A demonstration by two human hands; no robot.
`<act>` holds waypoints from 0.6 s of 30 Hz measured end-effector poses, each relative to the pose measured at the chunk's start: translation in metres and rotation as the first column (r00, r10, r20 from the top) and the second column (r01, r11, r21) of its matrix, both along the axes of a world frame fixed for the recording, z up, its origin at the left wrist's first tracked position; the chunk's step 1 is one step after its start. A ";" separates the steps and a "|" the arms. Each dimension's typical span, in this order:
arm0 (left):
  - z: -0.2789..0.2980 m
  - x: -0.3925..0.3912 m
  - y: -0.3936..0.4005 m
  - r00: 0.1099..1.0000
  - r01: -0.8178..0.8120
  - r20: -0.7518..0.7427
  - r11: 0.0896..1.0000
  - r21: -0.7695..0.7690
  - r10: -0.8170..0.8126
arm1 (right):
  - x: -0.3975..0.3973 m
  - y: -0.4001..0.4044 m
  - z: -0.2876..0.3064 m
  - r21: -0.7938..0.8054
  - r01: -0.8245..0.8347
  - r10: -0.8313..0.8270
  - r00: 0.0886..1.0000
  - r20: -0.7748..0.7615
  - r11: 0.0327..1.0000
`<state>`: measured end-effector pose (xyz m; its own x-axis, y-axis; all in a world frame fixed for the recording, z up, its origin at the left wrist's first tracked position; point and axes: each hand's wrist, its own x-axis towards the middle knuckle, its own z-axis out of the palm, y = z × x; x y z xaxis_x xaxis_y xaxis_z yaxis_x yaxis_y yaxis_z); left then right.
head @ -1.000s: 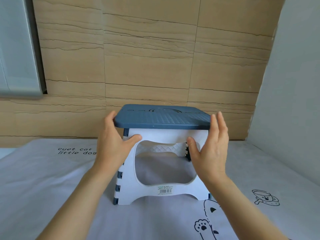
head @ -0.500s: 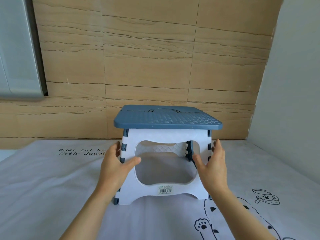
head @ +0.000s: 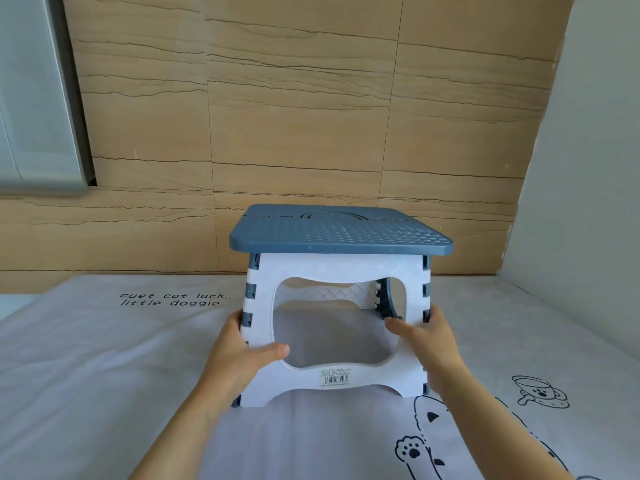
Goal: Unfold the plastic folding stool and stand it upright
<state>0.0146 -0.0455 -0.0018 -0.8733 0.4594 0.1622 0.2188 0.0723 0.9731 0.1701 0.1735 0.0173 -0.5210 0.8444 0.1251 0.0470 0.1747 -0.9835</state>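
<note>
Standing: stool (head: 341, 268) unfolded, upright on printed sheet (head: 104, 358).
Left hand (head: 239, 355): fingers clamped on stool's left leg edge.
Right hand (head: 429, 344): fingers clamped on right edge.

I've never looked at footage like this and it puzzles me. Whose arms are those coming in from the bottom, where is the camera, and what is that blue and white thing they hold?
There is no machine here. The camera sits on a person's head and looks forward and down, so the two bare arms rising from the bottom edge are that person's own. The left hand and the right hand grip the two sides of the near white panel of a small plastic folding stool. The stool is opened out and stands upright, its blue dotted seat level on top, its feet on a pale sheet printed with cartoon animals and a line of words. Behind it is a wall of tan, wood-grained panels.
</note>
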 end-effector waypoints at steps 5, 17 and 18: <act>-0.004 -0.004 0.001 1.000 -0.007 -0.001 1.000 0.001 0.007 | -0.004 0.007 -0.004 -0.068 -0.020 0.018 1.000 -0.019 0.998; -0.001 -0.025 0.003 1.000 0.006 0.005 1.000 0.027 -0.006 | -0.023 0.009 -0.004 -0.034 -0.041 0.039 0.998 -0.038 0.999; -0.001 -0.027 0.003 1.000 0.004 0.001 1.000 0.025 -0.004 | -0.025 0.009 -0.004 -0.033 -0.043 0.042 0.998 -0.036 0.999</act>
